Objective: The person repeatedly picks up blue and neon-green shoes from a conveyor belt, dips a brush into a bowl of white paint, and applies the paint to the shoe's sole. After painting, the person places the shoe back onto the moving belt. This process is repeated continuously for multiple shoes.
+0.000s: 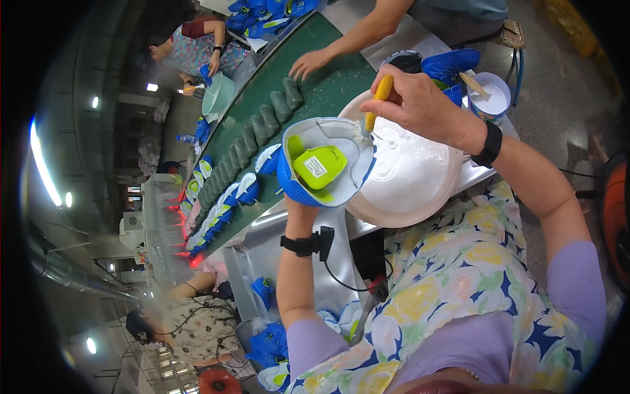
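Observation:
My left hand (300, 211) holds up a blue shoe upper (354, 154) from below; its fingers are mostly hidden behind it. The upper's pale underside faces me, with a bright green piece (319, 167) bearing a white label. In my right hand (410, 98) is a brush with a yellow handle (378, 103), gripped between thumb and fingers. Its bristles touch the upper's edge on the right side. Just beyond and below sits a wide white basin (420, 167) coated with white liquid.
A green conveyor belt (328, 33) carries a row of dark grey soles (246, 141) and blue uppers (226, 197). Another person's hand (312, 64) reaches over it. A small bucket (493, 98) of white liquid and more blue uppers (449, 64) stand at far right. Blue uppers (269, 341) lie near my left elbow.

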Demonstrator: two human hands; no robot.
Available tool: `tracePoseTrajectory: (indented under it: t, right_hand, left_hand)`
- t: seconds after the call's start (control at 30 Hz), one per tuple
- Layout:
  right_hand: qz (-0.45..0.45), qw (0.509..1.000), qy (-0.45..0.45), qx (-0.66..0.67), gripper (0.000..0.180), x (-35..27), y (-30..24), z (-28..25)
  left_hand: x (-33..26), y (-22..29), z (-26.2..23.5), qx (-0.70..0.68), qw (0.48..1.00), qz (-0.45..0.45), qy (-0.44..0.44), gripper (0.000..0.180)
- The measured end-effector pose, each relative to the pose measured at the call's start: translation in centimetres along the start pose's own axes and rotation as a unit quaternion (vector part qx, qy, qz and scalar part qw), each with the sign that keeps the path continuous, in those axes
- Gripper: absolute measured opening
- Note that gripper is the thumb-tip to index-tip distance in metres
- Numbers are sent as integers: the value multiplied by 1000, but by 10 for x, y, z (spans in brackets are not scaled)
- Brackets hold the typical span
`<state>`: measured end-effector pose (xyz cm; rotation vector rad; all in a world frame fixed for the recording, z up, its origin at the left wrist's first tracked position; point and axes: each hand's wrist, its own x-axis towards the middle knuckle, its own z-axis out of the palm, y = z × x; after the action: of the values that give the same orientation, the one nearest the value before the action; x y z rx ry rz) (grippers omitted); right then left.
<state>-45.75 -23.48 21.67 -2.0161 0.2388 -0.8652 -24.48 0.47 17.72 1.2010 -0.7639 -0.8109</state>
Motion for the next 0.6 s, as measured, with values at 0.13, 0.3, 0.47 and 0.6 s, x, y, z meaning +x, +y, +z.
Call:
tracePoseTrajectory:
  t: [0.13, 0.3, 0.47, 0.6]
  right_hand:
    - [76, 995, 47, 51, 33, -11, 7, 11]
    - [127, 980, 105, 109, 35, -27, 14, 33]
    - [213, 958, 80, 173, 35, -35, 13, 42]
    - [245, 937, 68, 241, 35, -38, 8, 44]
  left_hand:
    - [-11, -14, 13, 136, 976, 132, 103, 53]
    - [-21, -48, -34, 728, 613, 302, 55, 54]
    - [-4, -55, -4, 484, 797, 303, 197, 57]
    - [10, -36, 30, 172, 924, 285, 190, 49]
